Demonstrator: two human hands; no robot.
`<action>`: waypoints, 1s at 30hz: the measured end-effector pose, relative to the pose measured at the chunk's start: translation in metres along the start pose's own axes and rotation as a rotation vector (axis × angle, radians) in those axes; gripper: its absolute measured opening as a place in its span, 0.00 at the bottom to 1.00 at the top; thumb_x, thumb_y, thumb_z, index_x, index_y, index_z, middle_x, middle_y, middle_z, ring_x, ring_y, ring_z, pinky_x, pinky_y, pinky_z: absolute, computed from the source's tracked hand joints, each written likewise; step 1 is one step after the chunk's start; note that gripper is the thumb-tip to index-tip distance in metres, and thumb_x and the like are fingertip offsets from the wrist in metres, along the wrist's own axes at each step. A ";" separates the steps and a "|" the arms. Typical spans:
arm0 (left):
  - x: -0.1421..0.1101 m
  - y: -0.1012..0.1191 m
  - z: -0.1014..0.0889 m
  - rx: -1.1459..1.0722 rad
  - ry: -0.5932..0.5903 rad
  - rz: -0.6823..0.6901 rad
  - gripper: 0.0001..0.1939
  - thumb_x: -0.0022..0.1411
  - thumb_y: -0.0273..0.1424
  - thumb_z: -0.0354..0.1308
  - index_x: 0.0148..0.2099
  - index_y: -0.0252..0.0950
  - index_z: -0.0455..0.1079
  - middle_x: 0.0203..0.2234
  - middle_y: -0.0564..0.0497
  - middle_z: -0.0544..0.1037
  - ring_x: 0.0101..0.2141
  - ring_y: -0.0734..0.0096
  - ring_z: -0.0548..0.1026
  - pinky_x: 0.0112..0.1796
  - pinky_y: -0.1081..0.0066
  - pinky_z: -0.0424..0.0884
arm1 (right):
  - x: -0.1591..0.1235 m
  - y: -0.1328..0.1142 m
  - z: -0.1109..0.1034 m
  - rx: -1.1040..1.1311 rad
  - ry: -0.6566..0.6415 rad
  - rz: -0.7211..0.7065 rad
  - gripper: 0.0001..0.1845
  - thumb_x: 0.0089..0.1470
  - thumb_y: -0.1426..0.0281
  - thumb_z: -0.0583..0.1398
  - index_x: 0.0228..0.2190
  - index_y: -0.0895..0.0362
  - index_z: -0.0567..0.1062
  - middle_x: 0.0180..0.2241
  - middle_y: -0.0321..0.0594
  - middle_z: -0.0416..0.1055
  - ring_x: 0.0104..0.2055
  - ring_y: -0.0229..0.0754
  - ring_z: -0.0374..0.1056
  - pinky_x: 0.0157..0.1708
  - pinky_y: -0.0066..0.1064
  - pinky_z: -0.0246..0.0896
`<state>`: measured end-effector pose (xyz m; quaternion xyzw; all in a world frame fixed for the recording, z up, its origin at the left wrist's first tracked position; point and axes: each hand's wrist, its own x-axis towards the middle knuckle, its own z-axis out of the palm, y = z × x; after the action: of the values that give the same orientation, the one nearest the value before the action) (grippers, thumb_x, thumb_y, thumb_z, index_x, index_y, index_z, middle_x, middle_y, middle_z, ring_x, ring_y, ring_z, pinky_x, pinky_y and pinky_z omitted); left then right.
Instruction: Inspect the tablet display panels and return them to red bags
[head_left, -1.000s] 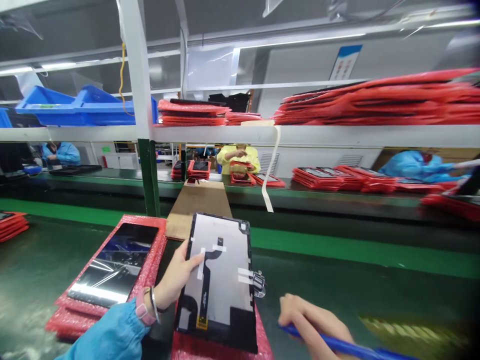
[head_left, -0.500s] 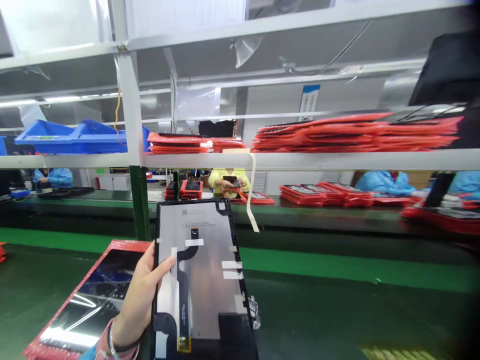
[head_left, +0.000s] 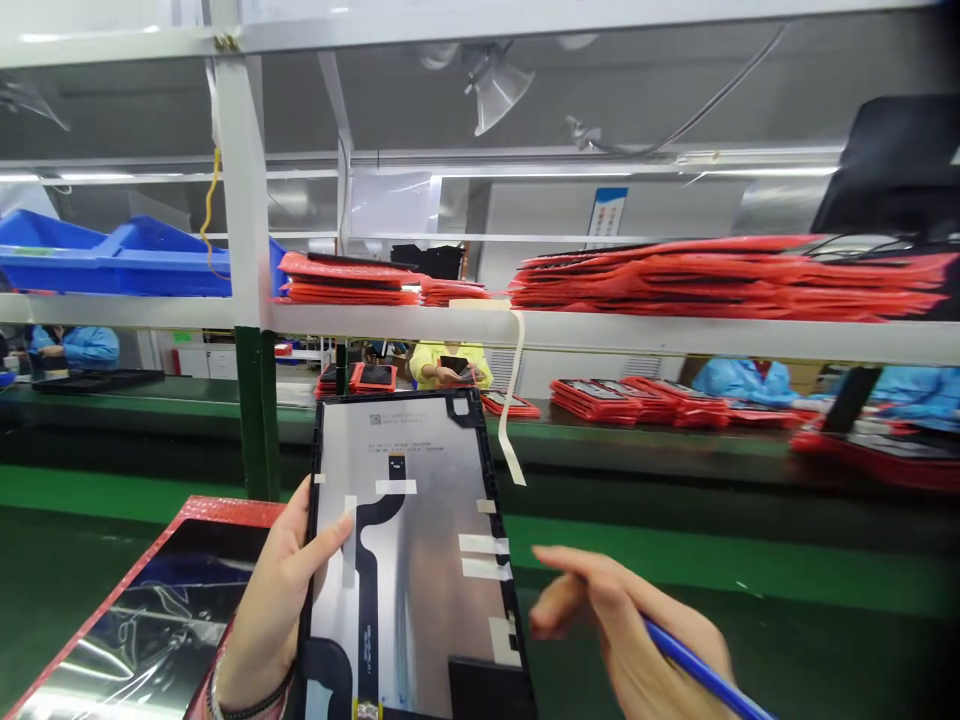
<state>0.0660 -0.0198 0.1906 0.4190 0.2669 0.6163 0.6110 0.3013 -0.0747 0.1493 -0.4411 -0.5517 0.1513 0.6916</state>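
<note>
My left hand [head_left: 281,590] grips the left edge of a tablet screen panel [head_left: 431,580], thumb pressed on its grey back. The panel is tilted upright, with a black frame, a black flex cable [head_left: 369,570] and several strips of white tape [head_left: 484,545]. Just right of the panel and apart from it is my right hand [head_left: 622,620], its index finger stretched toward the taped edge. A slim blue pen-like tool [head_left: 697,665] lies in that hand, its tip hidden. Below my left wrist, a dark glossy screen [head_left: 165,620] rests on red bubble wrap [head_left: 225,510].
A metal shelf [head_left: 600,326] crosses ahead, carrying red-wrapped stacks [head_left: 712,280] and blue bins [head_left: 150,262]. A tape strip [head_left: 513,410] hangs from its edge. A post [head_left: 253,300] stands left of the panel. Co-workers sit beyond, one in yellow [head_left: 450,366].
My right hand has come into view from the lower right with the blue tool. My left hand still holds the panel, and the view has shifted slightly.
</note>
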 end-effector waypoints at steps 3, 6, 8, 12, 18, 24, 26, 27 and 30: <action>0.008 0.000 -0.001 0.030 -0.018 -0.014 0.31 0.53 0.32 0.68 0.59 0.43 0.64 0.47 0.51 0.80 0.48 0.63 0.77 0.36 0.79 0.75 | 0.023 -0.003 0.025 0.179 -0.103 0.231 0.24 0.52 0.48 0.60 0.32 0.56 0.83 0.12 0.37 0.69 0.13 0.40 0.65 0.14 0.29 0.63; 0.014 0.000 -0.003 0.066 -0.038 -0.003 0.31 0.55 0.32 0.67 0.60 0.44 0.63 0.50 0.52 0.78 0.50 0.63 0.76 0.40 0.77 0.75 | 0.026 0.003 0.035 0.287 -0.150 0.324 0.23 0.46 0.49 0.65 0.34 0.55 0.83 0.19 0.41 0.75 0.21 0.42 0.70 0.22 0.29 0.67; 0.016 -0.001 -0.005 0.093 -0.047 0.009 0.31 0.56 0.33 0.66 0.61 0.45 0.62 0.52 0.52 0.77 0.52 0.62 0.74 0.43 0.75 0.74 | 0.023 0.008 0.037 0.288 -0.185 0.323 0.22 0.45 0.52 0.67 0.37 0.54 0.82 0.22 0.39 0.74 0.23 0.40 0.67 0.23 0.28 0.64; 0.019 -0.004 -0.007 0.152 -0.093 0.033 0.29 0.58 0.34 0.64 0.61 0.48 0.62 0.55 0.53 0.74 0.57 0.61 0.69 0.51 0.71 0.70 | 0.018 0.009 0.041 0.150 -0.177 0.280 0.15 0.51 0.57 0.63 0.35 0.54 0.81 0.21 0.34 0.67 0.21 0.36 0.56 0.21 0.27 0.55; 0.018 -0.006 -0.005 0.272 -0.113 0.109 0.28 0.60 0.35 0.63 0.61 0.47 0.63 0.57 0.54 0.73 0.61 0.62 0.63 0.59 0.69 0.60 | 0.016 -0.002 0.045 -0.011 -0.091 0.250 0.12 0.50 0.59 0.62 0.26 0.55 0.75 0.17 0.28 0.49 0.20 0.34 0.45 0.18 0.27 0.45; 0.014 -0.003 -0.006 0.310 -0.097 0.112 0.29 0.58 0.34 0.63 0.61 0.45 0.63 0.54 0.51 0.75 0.61 0.58 0.63 0.60 0.65 0.59 | 0.014 -0.012 0.049 -0.060 -0.099 0.223 0.15 0.48 0.58 0.63 0.21 0.55 0.70 0.17 0.27 0.46 0.19 0.33 0.42 0.17 0.26 0.44; 0.014 -0.003 -0.006 0.338 -0.099 0.118 0.27 0.58 0.34 0.63 0.60 0.45 0.65 0.56 0.52 0.74 0.61 0.57 0.62 0.60 0.64 0.58 | 0.013 -0.011 0.050 -0.062 -0.083 0.224 0.15 0.48 0.58 0.64 0.21 0.55 0.70 0.17 0.26 0.45 0.19 0.33 0.42 0.17 0.26 0.44; 0.014 -0.002 -0.007 0.351 -0.099 0.118 0.27 0.59 0.34 0.63 0.60 0.45 0.65 0.57 0.53 0.73 0.61 0.57 0.62 0.61 0.64 0.57 | 0.013 -0.010 0.049 -0.058 -0.084 0.224 0.15 0.49 0.57 0.63 0.21 0.55 0.71 0.17 0.27 0.47 0.19 0.34 0.44 0.17 0.26 0.45; 0.015 -0.003 -0.008 0.373 -0.113 0.100 0.25 0.59 0.35 0.62 0.59 0.44 0.66 0.58 0.52 0.72 0.60 0.56 0.64 0.60 0.63 0.58 | 0.011 -0.007 0.047 -0.064 -0.106 0.211 0.16 0.54 0.56 0.59 0.23 0.55 0.71 0.19 0.31 0.55 0.22 0.36 0.51 0.21 0.27 0.51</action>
<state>0.0628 -0.0034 0.1868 0.5716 0.3204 0.5612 0.5057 0.2608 -0.0498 0.1621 -0.5098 -0.5427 0.2286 0.6272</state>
